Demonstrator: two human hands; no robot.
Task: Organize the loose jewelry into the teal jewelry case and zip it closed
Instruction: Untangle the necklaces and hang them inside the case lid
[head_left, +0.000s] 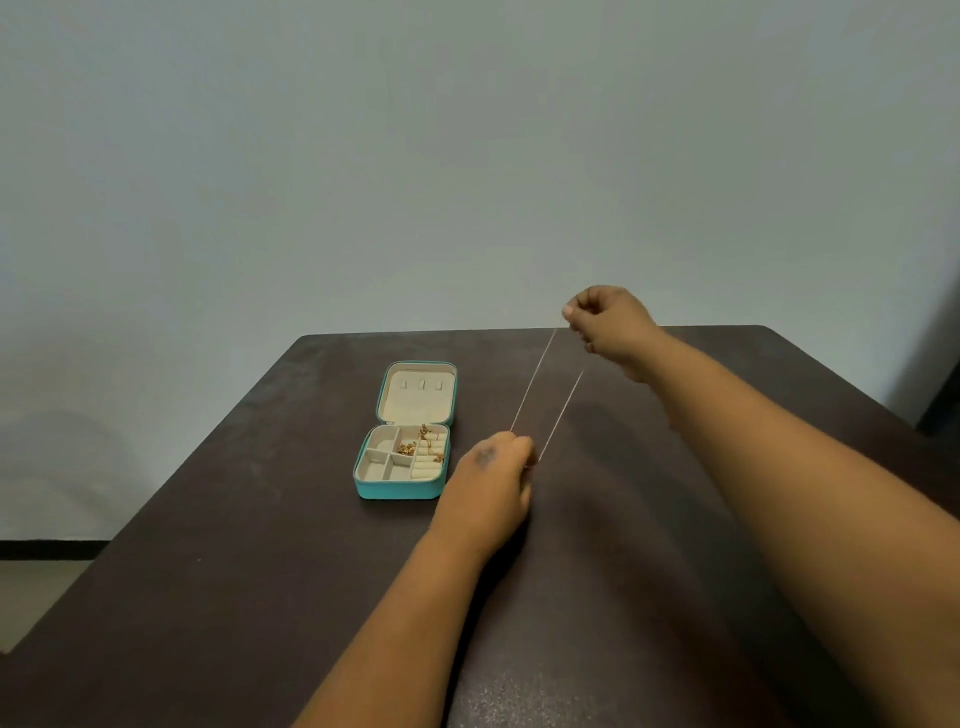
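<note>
One teal case (402, 488) lies open on the bench (208, 571), gold pieces in its tray. At its 3 o'clock, one thin chain (535, 384) stretches in two strands between two hands: left hand (493, 467) and right hand (608, 322), each grip pinched tight on an end

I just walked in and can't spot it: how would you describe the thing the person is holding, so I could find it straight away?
Start at the dark brown table, then look right of the open teal jewelry case. A thin chain is stretched in two fine strands between the left hand, nearer the camera, and the raised right hand. Unlike the gold pieces heaped in the case's compartments, it is taut, pale and hair-thin.
</note>
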